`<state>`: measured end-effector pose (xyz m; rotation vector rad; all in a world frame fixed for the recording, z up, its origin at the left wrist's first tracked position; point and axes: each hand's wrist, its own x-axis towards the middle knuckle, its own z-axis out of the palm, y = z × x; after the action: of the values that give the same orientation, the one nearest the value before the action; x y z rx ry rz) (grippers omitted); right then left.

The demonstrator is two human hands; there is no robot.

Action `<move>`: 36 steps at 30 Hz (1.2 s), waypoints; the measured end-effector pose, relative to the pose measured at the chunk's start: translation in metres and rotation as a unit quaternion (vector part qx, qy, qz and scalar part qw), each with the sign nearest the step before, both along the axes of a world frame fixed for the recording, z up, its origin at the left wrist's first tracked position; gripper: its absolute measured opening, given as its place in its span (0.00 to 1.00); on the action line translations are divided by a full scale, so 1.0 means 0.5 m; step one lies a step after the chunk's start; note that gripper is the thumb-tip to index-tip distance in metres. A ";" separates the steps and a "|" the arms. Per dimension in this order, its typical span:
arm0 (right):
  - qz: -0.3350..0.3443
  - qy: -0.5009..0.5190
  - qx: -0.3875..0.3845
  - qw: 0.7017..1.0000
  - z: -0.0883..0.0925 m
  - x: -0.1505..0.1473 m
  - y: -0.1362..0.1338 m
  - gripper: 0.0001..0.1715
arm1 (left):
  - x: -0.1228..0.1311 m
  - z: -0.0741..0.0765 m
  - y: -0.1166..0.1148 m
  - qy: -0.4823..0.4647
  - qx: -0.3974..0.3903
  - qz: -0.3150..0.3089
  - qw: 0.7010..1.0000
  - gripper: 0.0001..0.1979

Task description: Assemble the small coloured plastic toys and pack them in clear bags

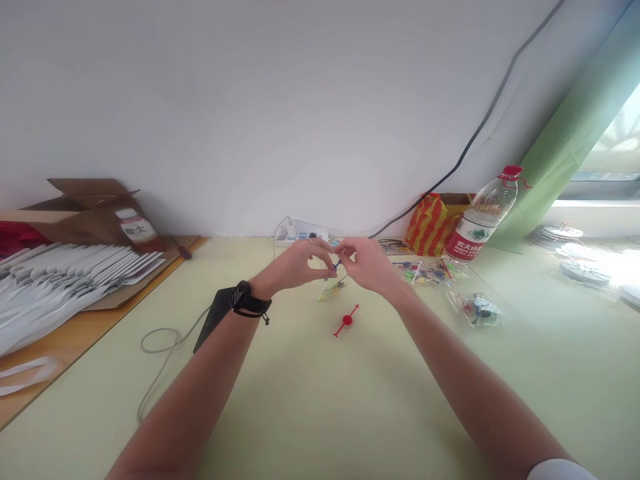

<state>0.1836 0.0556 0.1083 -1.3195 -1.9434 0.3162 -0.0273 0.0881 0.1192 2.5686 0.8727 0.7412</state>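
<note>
My left hand (300, 265) and my right hand (369, 264) meet above the table, fingertips close together. Between them is a small blue plastic piece (337, 265), thin like a pointer and partly hidden by the fingers. Both hands are closed in a pinch on it. On the tabletop just below lies a red plastic arrow (347, 321) with a round middle, touched by neither hand. A small yellow-green piece (325, 293) rests behind it, under my hands; its kind is unclear.
Bagged small coloured parts (425, 272) and another clear packet (479, 310) lie to the right, before a large water bottle (477, 223). Stacked white discs (583, 267) stand farther right. At left are a black flat device (215, 317), a cable (170, 347) and stacked white packets (75, 273).
</note>
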 end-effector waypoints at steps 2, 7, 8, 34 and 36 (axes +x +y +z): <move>0.006 0.058 -0.058 0.997 -0.008 0.001 0.009 0.14 | -0.003 0.003 0.001 0.007 -0.001 0.007 1.000 0.09; -0.010 0.019 -0.078 0.997 -0.023 0.001 0.020 0.14 | -0.012 0.006 0.006 0.007 -0.005 0.014 1.000 0.11; -0.020 -0.009 -0.056 0.998 -0.022 0.000 0.018 0.14 | -0.014 0.006 0.007 0.008 -0.008 0.017 1.000 0.11; 0.075 -0.061 0.031 0.995 -0.012 0.046 0.029 0.07 | -0.032 -0.086 0.061 -0.131 -0.192 0.055 0.971 0.44; 0.083 -0.043 0.028 0.995 -0.017 0.042 0.030 0.08 | -0.018 -0.131 0.069 -0.162 -0.248 0.040 0.954 0.47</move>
<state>0.2048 0.0708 0.1000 -1.1532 -2.1243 0.2874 -0.0362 0.1226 0.0535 1.9173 0.9168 0.8137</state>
